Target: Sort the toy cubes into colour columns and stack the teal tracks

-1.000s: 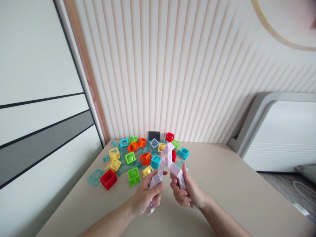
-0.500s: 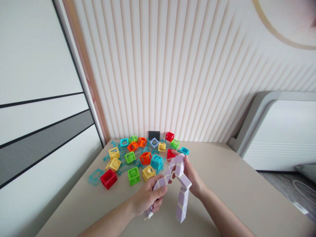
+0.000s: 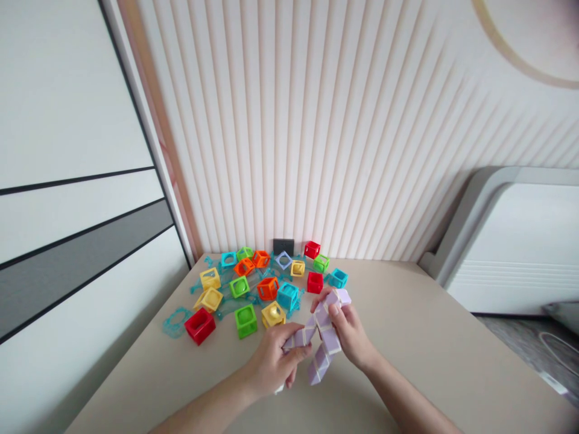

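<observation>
A lilac and white twist-snake puzzle (image 3: 324, 337) is held over the beige table (image 3: 429, 355) by both hands. My left hand (image 3: 271, 361) is closed round its left end, fingers curled under it. My right hand (image 3: 348, 331) grips the upper bend, thumb on top. A free tail of the puzzle hangs down between the hands, just above the tabletop.
Several coloured hollow plastic cubes lie in a heap behind the hands, among them a red cube (image 3: 199, 325), a green cube (image 3: 245, 320) and a yellow cube (image 3: 273, 313), with teal rings (image 3: 174, 322) around them. A ribbed wall stands behind; a white unit (image 3: 511, 241) is at the right.
The puzzle has been lowered and folded: its raised arch came down, the right hand twisted its section, and the tail now hangs shorter between the hands.
</observation>
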{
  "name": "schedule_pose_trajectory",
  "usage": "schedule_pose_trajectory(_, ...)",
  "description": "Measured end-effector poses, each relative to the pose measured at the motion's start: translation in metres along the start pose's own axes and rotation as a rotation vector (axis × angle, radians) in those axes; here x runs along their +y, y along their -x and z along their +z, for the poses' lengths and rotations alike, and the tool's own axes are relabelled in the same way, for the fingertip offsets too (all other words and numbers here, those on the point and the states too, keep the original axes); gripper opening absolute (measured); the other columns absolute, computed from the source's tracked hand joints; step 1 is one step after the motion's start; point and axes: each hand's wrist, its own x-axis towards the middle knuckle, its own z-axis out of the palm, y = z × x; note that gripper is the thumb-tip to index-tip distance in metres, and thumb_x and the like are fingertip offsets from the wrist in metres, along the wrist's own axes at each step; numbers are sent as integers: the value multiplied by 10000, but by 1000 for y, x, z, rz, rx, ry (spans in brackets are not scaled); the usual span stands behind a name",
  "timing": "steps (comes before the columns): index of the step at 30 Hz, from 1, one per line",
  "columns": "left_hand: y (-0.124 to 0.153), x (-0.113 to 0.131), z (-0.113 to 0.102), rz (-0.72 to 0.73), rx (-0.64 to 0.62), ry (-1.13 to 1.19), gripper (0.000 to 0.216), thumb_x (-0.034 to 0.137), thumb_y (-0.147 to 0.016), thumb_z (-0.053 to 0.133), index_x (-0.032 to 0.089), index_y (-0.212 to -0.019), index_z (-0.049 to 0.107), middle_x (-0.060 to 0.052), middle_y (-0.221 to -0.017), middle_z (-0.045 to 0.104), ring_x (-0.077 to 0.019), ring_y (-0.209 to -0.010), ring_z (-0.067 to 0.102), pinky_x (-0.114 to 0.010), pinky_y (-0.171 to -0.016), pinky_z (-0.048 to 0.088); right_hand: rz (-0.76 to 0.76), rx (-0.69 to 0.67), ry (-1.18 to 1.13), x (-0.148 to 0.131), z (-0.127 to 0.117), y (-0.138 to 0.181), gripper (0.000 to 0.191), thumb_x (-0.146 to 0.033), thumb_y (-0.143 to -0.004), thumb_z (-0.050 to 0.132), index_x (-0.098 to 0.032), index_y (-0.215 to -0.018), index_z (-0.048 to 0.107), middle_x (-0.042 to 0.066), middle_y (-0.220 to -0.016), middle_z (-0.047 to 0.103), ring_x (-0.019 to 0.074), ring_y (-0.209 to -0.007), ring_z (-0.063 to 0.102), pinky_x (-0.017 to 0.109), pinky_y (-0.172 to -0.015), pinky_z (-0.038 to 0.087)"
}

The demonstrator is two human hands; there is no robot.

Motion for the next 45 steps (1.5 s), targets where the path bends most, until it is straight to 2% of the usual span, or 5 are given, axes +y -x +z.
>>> schedule_pose_trajectory(13,4,22,-1,-121,-388,199,592,714,-852,532,168,-1047,653,-84,-937,686,-94,-443,620,-175,-380,426,-111,150,172,11,-8,1,539,-704,-856,555,-216,-646,465,-39,-538,403,104,-473,336,239,-443,304)
schedule_pose_trajectory(20,6,18,0,-24,-292,81,502,645,-899,514,202,-1073,675,-96,-1115,555,-97,-582,631,-154,-389,455,-234,81,266,11,-17,0,559,-717,-843,551,-222,-591,487,-31,-503,409,111,-446,320,255,-436,298)
schedule_pose_trajectory(27,5,18,5,-35,-136,14,419,580,-937,515,187,-1033,625,24,-709,512,-60,-405,515,-131,-333,403,-311,104,344,11,-22,-3,574,-727,-867,503,-219,-600,494,-27,-545,421,118,-479,321,269,-478,305)
schedule_pose_trajectory(33,2,18,-11,-256,-397,216,488,644,-905,527,167,-941,627,40,-520,524,-82,-335,473,-151,-291,367,-408,-163,530,12,-32,-2,628,-786,-874,408,-218,-641,544,1,-574,477,136,-501,379,286,-527,298)
schedule_pose_trajectory(45,-10,12,-16,-217,-205,442,516,549,-818,717,162,-1148,635,-13,-802,615,-46,-399,494,-157,-309,389,-65,-401,158,-12,-27,0,752,-740,-851,540,-216,-1385,457,104,-1068,632,227,-840,625,351,-741,494)
